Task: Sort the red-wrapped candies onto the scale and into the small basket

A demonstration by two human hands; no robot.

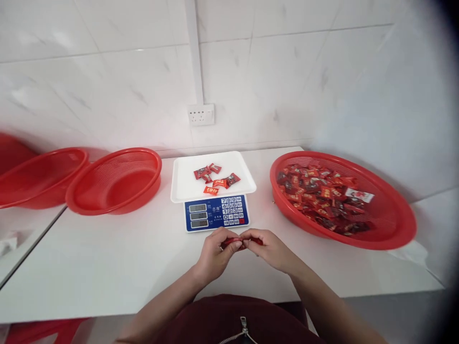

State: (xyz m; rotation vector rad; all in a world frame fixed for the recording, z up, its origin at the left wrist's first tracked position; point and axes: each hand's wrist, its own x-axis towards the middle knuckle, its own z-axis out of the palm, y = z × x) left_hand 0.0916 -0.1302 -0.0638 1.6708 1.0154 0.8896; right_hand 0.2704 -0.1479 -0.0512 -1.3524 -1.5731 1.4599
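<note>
My left hand (216, 254) and my right hand (269, 248) meet just in front of the weighing scale (217, 213), fingers pinched together. Between them are small red wrapped candies (233, 242); a bit of red wrapper shows in each hand, and the fingers cover the rest. On the scale's white tray (184, 181) lie several wrapped candies (219, 183), some bright red, some dark red. The scale has a blue panel with number keys and three small displays, whose digits are hard to read.
To the right stands a large red basket (398, 229) heaped with wrapped candies (322, 193) and a white packet (359, 195). Two red baskets stand at the left, the nearer basket (114, 184) showing a bare bottom. A socket (201, 115) is on the tiled wall behind the white table (107, 272).
</note>
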